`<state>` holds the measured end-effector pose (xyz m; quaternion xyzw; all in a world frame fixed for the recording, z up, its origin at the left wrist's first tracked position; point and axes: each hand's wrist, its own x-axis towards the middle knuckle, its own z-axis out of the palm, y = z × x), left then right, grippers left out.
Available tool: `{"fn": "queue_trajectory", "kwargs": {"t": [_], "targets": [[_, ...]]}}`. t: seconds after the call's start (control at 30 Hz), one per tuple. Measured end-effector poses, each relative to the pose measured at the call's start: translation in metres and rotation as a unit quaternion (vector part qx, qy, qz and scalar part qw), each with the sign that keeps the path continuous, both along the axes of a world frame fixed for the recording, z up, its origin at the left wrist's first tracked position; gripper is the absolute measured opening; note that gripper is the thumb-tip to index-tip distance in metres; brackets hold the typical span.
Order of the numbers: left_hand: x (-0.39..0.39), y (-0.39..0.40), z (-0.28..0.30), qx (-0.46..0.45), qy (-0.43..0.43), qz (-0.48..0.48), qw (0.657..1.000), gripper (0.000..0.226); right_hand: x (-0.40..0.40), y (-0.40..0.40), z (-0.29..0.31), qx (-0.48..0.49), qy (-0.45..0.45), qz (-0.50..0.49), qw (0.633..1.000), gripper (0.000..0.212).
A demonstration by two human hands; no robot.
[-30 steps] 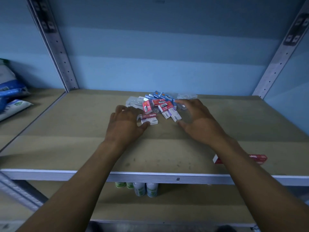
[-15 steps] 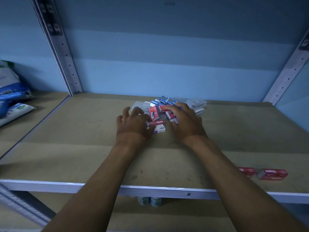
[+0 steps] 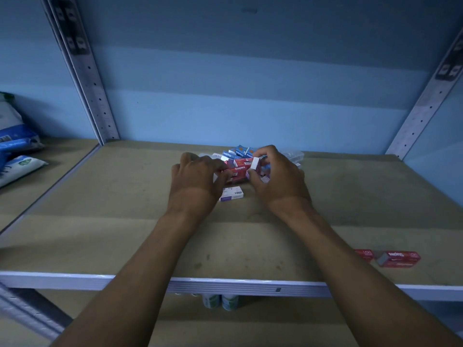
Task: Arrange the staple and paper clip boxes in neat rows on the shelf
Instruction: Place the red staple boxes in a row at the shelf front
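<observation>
A heap of small red and blue staple boxes (image 3: 239,154) lies at the back middle of the brown shelf board (image 3: 125,209). My left hand (image 3: 198,179) pinches the left end of a red Staples box (image 3: 239,170). My right hand (image 3: 278,176) grips the same cluster from the right, fingers curled around a white-ended box (image 3: 255,164). A white and purple box (image 3: 231,194) lies flat just in front of the heap, between my wrists. Clear plastic clip boxes (image 3: 293,156) are partly hidden behind my right hand.
Two red staple boxes (image 3: 398,257) lie near the shelf's front edge at the right. Blue and white bags (image 3: 15,146) fill the neighbouring shelf at the left. Bottles (image 3: 220,300) stand on the shelf below. Metal uprights (image 3: 87,78) frame the bay.
Both hands have closed in on the heap and lifted boxes from it. The white and purple box now lies uncovered in front. The view has shifted slightly.
</observation>
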<state>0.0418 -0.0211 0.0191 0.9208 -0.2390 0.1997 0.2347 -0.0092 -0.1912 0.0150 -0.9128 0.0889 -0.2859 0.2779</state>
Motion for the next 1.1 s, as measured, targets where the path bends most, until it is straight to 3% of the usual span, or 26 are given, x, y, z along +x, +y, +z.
{"fn": "queue_trajectory", "kwargs": {"t": [0.17,0.27,0.53,0.7,1.1], "targets": [[-0.009,0.012,0.003,-0.067,0.031,-0.074,0.995,0.035,-0.031,-0.009,0.014,0.066,0.047,0.056,0.995,0.024],[-0.02,0.023,0.004,-0.058,0.059,-0.112,0.99,0.026,-0.052,-0.015,0.017,0.077,0.051,0.096,0.991,0.022],[-0.05,0.038,0.002,-0.056,0.123,-0.195,0.971,0.011,-0.096,-0.033,0.018,0.103,0.118,0.143,0.977,0.04],[-0.062,0.043,0.005,-0.064,0.137,-0.215,0.965,0.009,-0.114,-0.037,0.019,0.07,0.125,0.157,0.977,0.036],[-0.063,0.045,-0.005,0.013,0.156,-0.239,0.958,0.012,-0.124,-0.044,0.014,0.029,0.168,0.138,0.976,0.035]]}}
